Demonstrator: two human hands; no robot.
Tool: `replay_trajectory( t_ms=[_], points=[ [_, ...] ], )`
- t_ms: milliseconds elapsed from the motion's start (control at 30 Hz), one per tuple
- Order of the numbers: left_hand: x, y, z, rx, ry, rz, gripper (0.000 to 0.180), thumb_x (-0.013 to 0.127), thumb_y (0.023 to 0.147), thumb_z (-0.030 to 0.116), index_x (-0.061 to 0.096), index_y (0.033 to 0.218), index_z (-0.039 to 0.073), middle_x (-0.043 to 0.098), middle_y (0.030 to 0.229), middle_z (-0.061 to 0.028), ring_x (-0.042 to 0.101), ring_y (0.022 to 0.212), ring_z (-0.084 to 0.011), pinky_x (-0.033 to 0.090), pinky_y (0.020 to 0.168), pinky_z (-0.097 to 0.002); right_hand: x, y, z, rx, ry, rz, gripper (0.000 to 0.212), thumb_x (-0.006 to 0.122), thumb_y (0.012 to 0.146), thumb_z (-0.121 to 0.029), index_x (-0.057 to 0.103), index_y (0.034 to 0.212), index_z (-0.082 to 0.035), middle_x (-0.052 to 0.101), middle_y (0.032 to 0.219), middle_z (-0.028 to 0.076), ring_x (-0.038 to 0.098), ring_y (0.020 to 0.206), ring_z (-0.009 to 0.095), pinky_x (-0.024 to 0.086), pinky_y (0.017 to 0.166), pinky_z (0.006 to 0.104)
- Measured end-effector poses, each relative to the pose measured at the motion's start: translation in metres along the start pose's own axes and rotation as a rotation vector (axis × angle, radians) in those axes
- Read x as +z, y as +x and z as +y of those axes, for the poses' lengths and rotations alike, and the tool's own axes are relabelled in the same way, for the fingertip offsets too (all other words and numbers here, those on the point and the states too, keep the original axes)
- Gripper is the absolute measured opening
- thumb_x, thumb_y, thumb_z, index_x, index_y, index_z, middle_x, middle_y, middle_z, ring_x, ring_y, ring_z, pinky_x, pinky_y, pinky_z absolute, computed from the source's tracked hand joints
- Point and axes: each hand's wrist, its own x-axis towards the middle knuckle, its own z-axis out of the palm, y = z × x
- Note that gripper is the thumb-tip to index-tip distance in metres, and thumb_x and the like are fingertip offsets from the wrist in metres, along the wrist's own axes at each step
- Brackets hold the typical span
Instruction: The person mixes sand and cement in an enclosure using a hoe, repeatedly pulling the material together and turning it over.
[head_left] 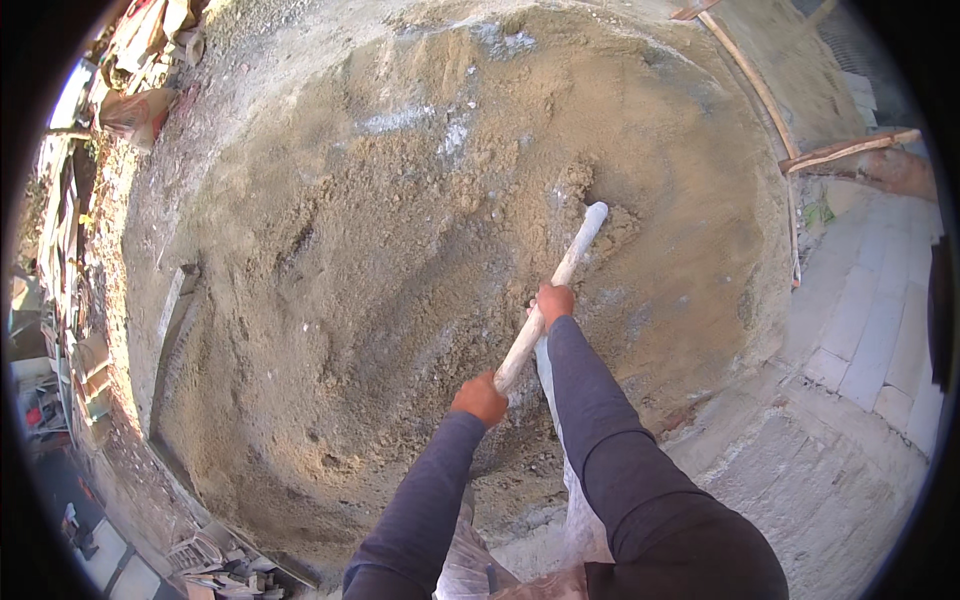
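A long wooden handle slants across a broad mound of sand marked with whitish patches. The left hand has its grip wrapped round the near part; the right hand's grip clasps it farther up, the spacing probably giving leverage. The far end sits at loosened sand, where any tool head is hidden; the near end disappears at the left hand, and most fingers are hard to make out

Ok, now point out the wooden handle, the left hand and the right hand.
Wooden handle (521, 353): head view, on the stretch between the hands.
Left hand (481, 399): head view, on its back.
Right hand (556, 302): head view, on its back.
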Motion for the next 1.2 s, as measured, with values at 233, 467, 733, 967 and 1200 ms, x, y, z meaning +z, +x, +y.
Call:
replay_trajectory(
  t_ms=[233,467,733,967,1200],
  points=[
    [-0.083,-0.305,-0.158,-0.207,0.155,0.002,0.034,0.066,0.079,0.026,0.060,0.107,0.009,0.068,0.095,-0.0250,0.067,0.090,-0.0438,0.053,0.081,-0.0534,0.083,-0.333,0.135,0.238,0.296,-0.175,0.017,0.061,0.089,-0.017,0.048,0.089,-0.007,0.050,0.066,0.005,0.054,0.050,0.021,0.050,0.046,0.0402],
    [-0.164,-0.643,-0.233,-0.147,0.192,0.149,0.033,0.079,0.071,0.032,0.065,0.088,0.007,0.066,0.073,-0.0207,0.067,0.069,-0.0408,0.054,0.064,-0.0488,0.088,-0.648,0.195,0.481,0.097,-0.693,0.017,0.061,0.093,-0.013,0.054,0.095,0.002,0.060,0.083,0.012,0.068,0.072,0.028,0.059,0.065,0.0424],
    [-0.104,-0.472,-0.177,-0.185,-0.083,0.329,0.045,0.082,0.072,0.042,0.066,0.093,0.006,0.066,0.071,-0.0211,0.067,0.068,-0.0405,0.053,0.061,-0.0481,0.103,-0.519,0.029,0.118,0.208,-0.543,0.014,0.062,0.083,-0.004,0.050,0.090,-0.001,0.058,0.074,0.010,0.060,0.055,0.022,0.055,0.052,0.0387],
    [-0.144,-0.029,0.032,0.222,-0.631,0.128,0.043,0.074,0.080,0.034,0.064,0.110,0.006,0.068,0.098,-0.0243,0.067,0.092,-0.0403,0.052,0.080,-0.0439,0.119,-0.210,-0.259,-0.553,0.056,-0.160,0.032,0.062,0.092,-0.021,0.040,0.102,0.000,0.053,0.069,0.007,0.052,0.047,0.015,0.046,0.040,0.0316],
    [-0.211,0.168,0.005,0.123,-0.409,-0.015,0.050,0.075,0.077,0.030,0.063,0.120,0.008,0.070,0.101,-0.0216,0.067,0.095,-0.0379,0.051,0.085,-0.0428,0.209,0.019,-0.262,-0.452,-0.073,0.104,0.036,0.059,0.089,-0.019,0.043,0.107,0.008,0.060,0.076,0.019,0.063,0.054,0.027,0.054,0.046,0.0387]
  ],
)
